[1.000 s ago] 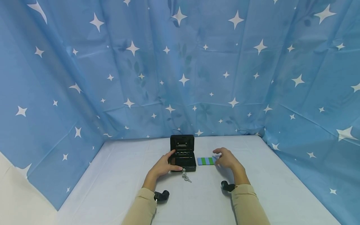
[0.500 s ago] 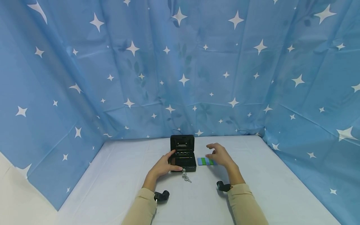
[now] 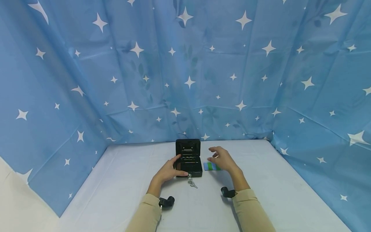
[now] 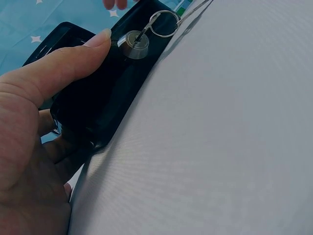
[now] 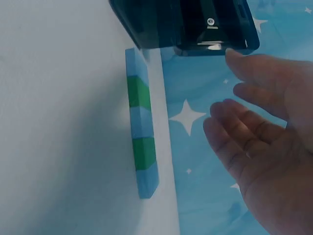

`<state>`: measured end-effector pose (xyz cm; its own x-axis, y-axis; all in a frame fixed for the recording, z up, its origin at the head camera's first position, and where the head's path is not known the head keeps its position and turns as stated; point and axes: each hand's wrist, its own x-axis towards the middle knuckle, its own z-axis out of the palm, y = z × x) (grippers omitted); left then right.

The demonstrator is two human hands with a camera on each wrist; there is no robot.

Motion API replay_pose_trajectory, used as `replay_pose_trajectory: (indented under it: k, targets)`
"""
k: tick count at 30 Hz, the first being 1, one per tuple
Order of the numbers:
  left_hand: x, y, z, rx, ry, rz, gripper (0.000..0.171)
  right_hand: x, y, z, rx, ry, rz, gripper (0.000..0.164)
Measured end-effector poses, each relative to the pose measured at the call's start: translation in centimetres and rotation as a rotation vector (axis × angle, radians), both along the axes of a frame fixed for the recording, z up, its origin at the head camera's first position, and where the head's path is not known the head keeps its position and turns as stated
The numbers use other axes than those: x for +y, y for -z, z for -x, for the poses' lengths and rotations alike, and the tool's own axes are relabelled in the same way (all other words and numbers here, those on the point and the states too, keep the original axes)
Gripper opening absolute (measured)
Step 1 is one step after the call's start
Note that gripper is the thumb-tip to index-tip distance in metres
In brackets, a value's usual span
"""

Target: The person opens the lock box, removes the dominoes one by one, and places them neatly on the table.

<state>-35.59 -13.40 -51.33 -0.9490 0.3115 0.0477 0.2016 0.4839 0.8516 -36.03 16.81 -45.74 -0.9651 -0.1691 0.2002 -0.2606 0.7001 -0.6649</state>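
Note:
A small black cash box (image 3: pixel 189 166) stands with its lid (image 3: pixel 187 148) raised. My left hand (image 3: pixel 169 170) grips its left side, the thumb on the front edge beside the lock (image 4: pixel 134 45) and the fingers round the far side. In the lock sits a key on a ring, from which a second key (image 3: pixel 193 184) hangs down toward the table. Right of the box lies a flat bar with blue and green bands (image 3: pixel 210 166). Over the bar's right end hovers my right hand (image 3: pixel 224 159), fingers loosely bent and nothing held; the right wrist view shows the whole bar (image 5: pixel 142 122).
A white cloth (image 3: pixel 121 190) covers the table. Behind it and at both sides hangs a blue curtain (image 3: pixel 162 64) with white stars. Each wrist carries a small black camera, the left one (image 3: pixel 167 202) and the right one (image 3: pixel 228 192).
My right hand has moved left and slightly away from me, from beside the striped bar's right end to above it. The left hand, box and keys have stayed in place.

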Motion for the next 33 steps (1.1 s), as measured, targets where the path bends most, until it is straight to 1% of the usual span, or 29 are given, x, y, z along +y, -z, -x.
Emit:
replay_pose_trajectory:
  k: [6,9,14,23,33]
  targets:
    - [0.0,0.1,0.2,0.006,0.006,0.000,0.108,-1.0,-0.7,-0.5,0.009,-0.053,0.064,0.048]
    - [0.1,0.2,0.2,0.004,0.004,-0.001,0.108,-1.4,-0.9,-0.6,0.016,-0.072,0.074,0.047]
    - [0.1,0.3,0.3,-0.003,0.001,-0.003,0.108,-1.8,-0.9,-0.6,0.014,-0.079,0.082,0.047]
    - [0.0,0.2,0.2,-0.006,0.001,-0.001,0.108,-3.3,-0.8,-0.8,0.026,-0.162,0.119,0.048]
    - [-0.1,0.0,0.1,0.006,0.014,0.001,0.107,-5.0,-0.3,-1.1,0.025,-0.261,0.076,0.050]
